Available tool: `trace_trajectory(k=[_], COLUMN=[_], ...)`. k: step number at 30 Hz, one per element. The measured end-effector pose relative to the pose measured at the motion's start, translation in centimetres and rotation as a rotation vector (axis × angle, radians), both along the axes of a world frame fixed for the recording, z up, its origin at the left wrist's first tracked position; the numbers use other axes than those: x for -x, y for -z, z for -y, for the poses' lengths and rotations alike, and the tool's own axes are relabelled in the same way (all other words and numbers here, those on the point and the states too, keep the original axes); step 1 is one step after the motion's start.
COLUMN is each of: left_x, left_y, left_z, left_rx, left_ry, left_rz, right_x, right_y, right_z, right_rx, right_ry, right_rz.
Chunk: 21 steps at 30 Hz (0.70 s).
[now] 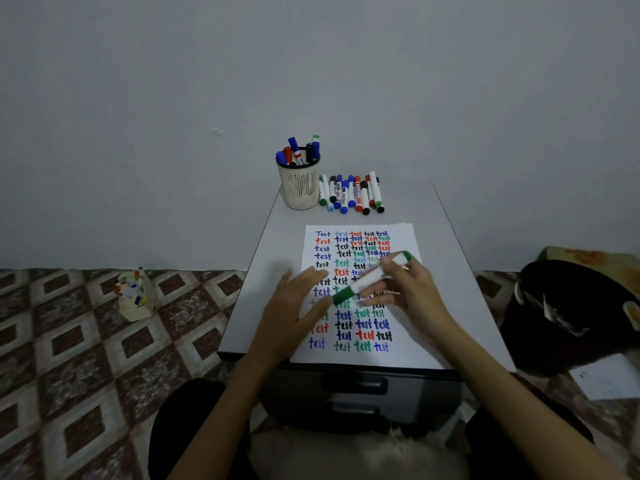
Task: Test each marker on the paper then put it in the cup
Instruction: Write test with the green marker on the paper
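A white sheet of paper (403,351) covered with the word "test" in several colours lies on a small grey cabinet top (263,258). My left hand (294,308) rests flat on the sheet's left side, fingers straight. My right hand (403,291) grips a green marker (369,278) slantwise above the middle of the paper, its green cap pointing down-left. A cream mesh cup (300,188) at the back holds several markers. A row of several loose markers (353,194) lies to its right.
A small box of markers (135,296) stands on the patterned floor to the left. A dark bag (571,313) and a white sheet (606,375) lie on the floor at right. The cabinet stands against a plain wall, drawers (356,386) facing me.
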<state>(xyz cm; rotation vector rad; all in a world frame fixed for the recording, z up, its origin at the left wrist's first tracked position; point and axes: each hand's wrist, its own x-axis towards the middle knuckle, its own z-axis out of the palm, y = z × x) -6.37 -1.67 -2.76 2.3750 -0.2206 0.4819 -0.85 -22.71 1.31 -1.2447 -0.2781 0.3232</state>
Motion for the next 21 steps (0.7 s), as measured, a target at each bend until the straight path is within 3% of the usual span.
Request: trace_trajectory(k=[4,9,12,21], left_x=[0.6,0.3,0.7,0.8], left_y=[-1.0,-1.7,-2.1,-2.8], left_z=[1.2,2.5,3.6,5.0], left_rx=[0.097,0.051,0.049,0.105], left_ry=[0.157,0.23,0.266,0.273], left_rz=[-0.123,-0.187,-0.237,-0.107], right_x=[1.5,2.2,2.0,1.8], right_y=[0.6,0.6,0.2,-0.5], right_z=[-1.2,-1.0,-0.5,0.1], right_rx=[-0.08,0.022,-0.025,-0.088], right_ry=[-0.007,0.013,0.027,-0.013], right_rz=[-0.035,0.062,0.085,0.063])
